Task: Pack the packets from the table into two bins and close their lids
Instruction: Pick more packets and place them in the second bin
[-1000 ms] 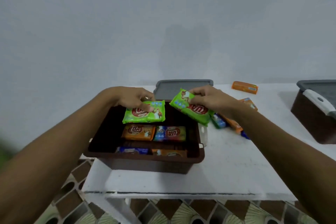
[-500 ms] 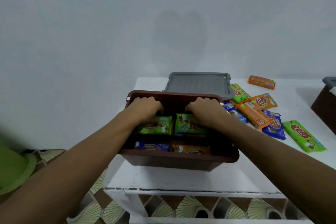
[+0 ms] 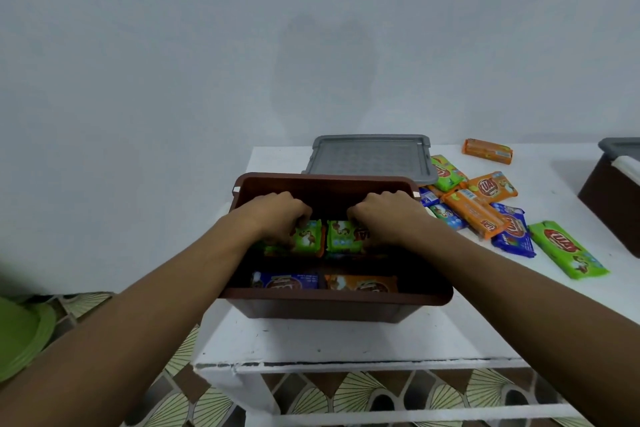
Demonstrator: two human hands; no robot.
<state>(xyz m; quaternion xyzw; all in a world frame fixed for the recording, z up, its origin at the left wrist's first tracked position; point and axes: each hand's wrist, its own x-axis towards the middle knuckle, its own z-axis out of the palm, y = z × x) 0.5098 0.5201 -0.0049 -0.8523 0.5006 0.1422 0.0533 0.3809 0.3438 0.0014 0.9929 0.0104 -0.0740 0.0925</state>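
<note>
White table (image 3: 346,340) against a pale wall, with an open brown bin (image 3: 332,302) at its near left corner.

Inside the bin, two green packets lie side by side on a lower layer: the left hand (image 3: 277,213) curls its fingers down onto the left green packet (image 3: 306,237), and the right hand (image 3: 384,213) does the same on the right green packet (image 3: 341,236); whether either is gripped or merely pressed I cannot tell. Nearer the front wall sit a blue packet (image 3: 285,281) and an orange packet (image 3: 363,282). Just behind the bin lies its grey lid (image 3: 370,158). To the right, loose packets (image 3: 485,208) are heaped on the table, and a second bin (image 3: 609,198) stands at the frame's right edge.
</note>
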